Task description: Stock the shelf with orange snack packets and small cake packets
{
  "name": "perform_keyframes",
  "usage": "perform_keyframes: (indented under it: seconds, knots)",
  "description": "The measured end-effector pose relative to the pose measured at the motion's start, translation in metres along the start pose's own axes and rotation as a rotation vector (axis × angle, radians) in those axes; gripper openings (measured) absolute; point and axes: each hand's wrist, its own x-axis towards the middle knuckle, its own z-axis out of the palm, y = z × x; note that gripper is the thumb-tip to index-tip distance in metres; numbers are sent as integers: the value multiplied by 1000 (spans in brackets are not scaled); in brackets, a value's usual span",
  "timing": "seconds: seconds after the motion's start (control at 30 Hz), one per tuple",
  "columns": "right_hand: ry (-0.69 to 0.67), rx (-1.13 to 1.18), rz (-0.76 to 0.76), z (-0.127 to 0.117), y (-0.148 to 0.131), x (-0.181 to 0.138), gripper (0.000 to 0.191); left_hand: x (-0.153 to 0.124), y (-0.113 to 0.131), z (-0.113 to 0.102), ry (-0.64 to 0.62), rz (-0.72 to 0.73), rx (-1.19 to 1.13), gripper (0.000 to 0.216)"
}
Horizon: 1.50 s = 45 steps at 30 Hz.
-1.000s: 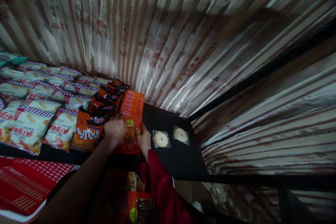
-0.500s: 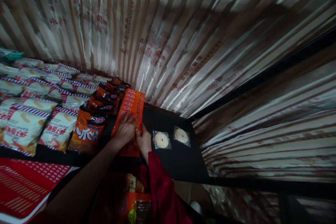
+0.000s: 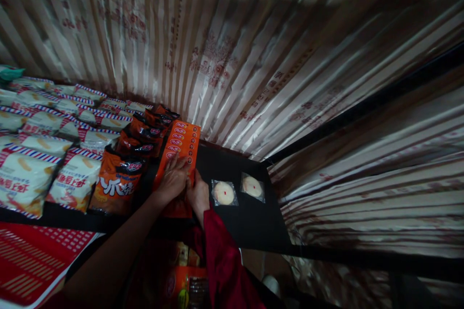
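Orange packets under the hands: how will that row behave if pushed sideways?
The orange packets lie flat and overlapped, so they'd likely slide and fan apart rather than move as one. Glossy film on the smooth black shelf suggests slippery. Thin and flat: probably light, somewhat floppy.

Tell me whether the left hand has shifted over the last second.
Yes. The left hand has slid right, toward the wrapped round cake, onto the orange packets and against the right hand.
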Motion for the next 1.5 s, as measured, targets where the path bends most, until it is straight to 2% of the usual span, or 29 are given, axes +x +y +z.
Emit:
perform_keyframes:
  seconds: [0.17,0.33,0.53,0.9,1.1,1.27,1.5]
  knots:
    - [-36,-113,-1,-2,-3,-2,48,0,-1,0,-5,-1,7,46]
    - [4,-162,-30,-1,-3,-4,46,1,0,0,6,-3,8,46]
    - [32,-279,24,-1,-3,-7,46,1,1,-2,-2,-4,-2,46]
    - [115,-240,-66,2,5,-6,44,1,0,1,0,-11,-16,45]
    - [156,-202,-197,-8,0,11,39,1,1,4,27,-20,-20,45]
    - [142,-186,-295,-4,1,33,42,1,3,2,1,-30,-16,47]
    - [184,-192,-246,11,7,48,40,2,6,-2,-41,-71,-22,47]
